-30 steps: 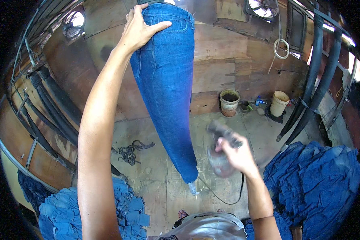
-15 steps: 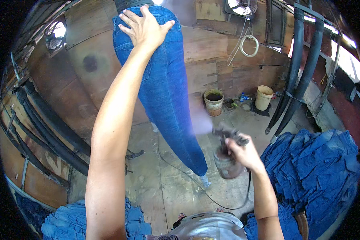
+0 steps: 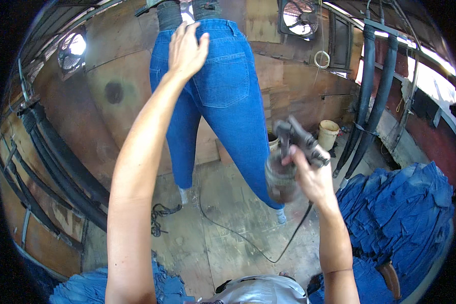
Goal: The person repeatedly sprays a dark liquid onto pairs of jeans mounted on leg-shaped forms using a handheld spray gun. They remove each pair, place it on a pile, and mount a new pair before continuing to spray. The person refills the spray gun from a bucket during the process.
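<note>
A pair of blue jeans hangs in front of me, pulled over dark tubes at the waist. Its seat with the back pockets faces me, and the two legs spread apart below. Against the top of the seat, by the waistband, lies my left hand, open with fingers stretched out. My right hand is wrapped round a spray gun, whose cup hangs beneath it, somewhat blurred. The gun is at the right of the jeans' right leg, and its cup overlaps the lower leg in view.
A thin hose trails from the gun over the floor. Piles of blue denim lie at the right and lower left. Black padded tubes hang at the left and right. A pale bucket stands by the back wall.
The jeans have turned from a side view to show their back and both legs. My right hand has raised the spray gun slightly. The mist at its nozzle no longer shows.
</note>
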The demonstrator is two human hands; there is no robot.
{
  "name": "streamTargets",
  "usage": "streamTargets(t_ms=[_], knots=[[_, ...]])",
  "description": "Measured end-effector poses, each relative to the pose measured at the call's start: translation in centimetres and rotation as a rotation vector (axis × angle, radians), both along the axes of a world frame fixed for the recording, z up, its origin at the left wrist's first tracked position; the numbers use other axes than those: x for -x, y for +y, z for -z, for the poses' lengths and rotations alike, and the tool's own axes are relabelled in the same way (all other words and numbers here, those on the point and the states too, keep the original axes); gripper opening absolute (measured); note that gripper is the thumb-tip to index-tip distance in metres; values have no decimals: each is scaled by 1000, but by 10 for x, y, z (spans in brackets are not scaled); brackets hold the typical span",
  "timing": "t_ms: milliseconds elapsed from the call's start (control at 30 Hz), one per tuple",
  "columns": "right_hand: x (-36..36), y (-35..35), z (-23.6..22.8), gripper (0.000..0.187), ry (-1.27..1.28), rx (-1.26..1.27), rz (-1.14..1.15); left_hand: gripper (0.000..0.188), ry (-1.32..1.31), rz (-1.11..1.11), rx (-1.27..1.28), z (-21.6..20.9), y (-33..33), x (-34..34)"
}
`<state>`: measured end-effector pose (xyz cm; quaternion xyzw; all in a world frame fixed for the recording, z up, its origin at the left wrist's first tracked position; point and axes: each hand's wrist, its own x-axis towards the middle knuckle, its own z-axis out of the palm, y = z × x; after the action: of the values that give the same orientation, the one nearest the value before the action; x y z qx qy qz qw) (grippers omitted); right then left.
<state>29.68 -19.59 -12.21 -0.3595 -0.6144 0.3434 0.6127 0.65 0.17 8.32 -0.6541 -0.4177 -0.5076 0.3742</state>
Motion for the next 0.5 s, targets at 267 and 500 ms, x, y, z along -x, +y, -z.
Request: streamTargets(t_ms=[267,500], knots=[[20,-15,-43,20,43,-237,232,55,360,-9,49,-39,-3,67],[19,-20,13,16,-374,263,319,66,330,-36,261,-61,-6,49]])
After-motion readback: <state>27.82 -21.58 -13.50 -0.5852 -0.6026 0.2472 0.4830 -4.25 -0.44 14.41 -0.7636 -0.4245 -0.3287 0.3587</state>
